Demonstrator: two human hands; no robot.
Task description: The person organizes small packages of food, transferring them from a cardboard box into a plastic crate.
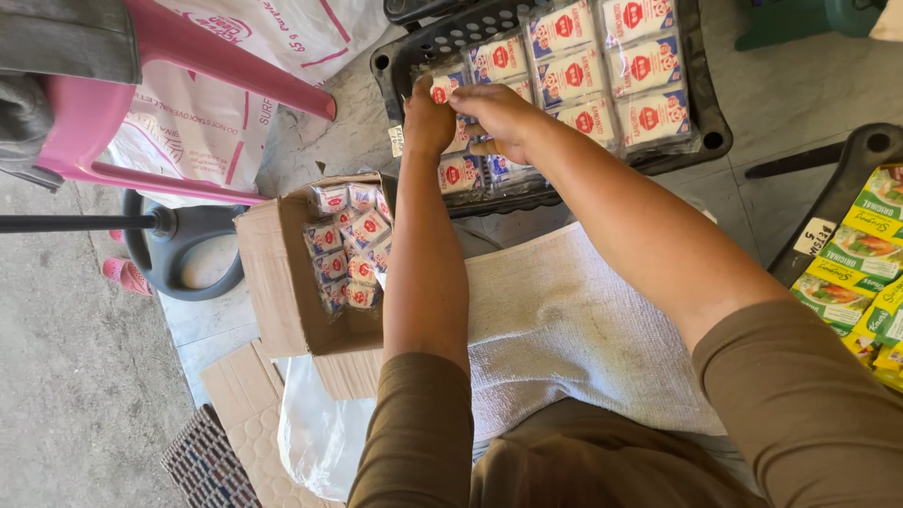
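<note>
I'm setting small glossy packets into the black perforated plastic tray [707, 132] at the far side. My left hand [425, 120] pinches one white-and-red packet [442, 87] at the tray's left end; my right hand [499, 115] curls its fingers onto the row beside it. Next, I'd judge, it wants pressing flat into line. More packets wait in the soft cardboard box [282, 273] at near left.

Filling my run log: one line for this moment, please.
left hand: on small packet | right hand: touching packets | black crate: rows of packets | cardboard box: open, more packets
</note>
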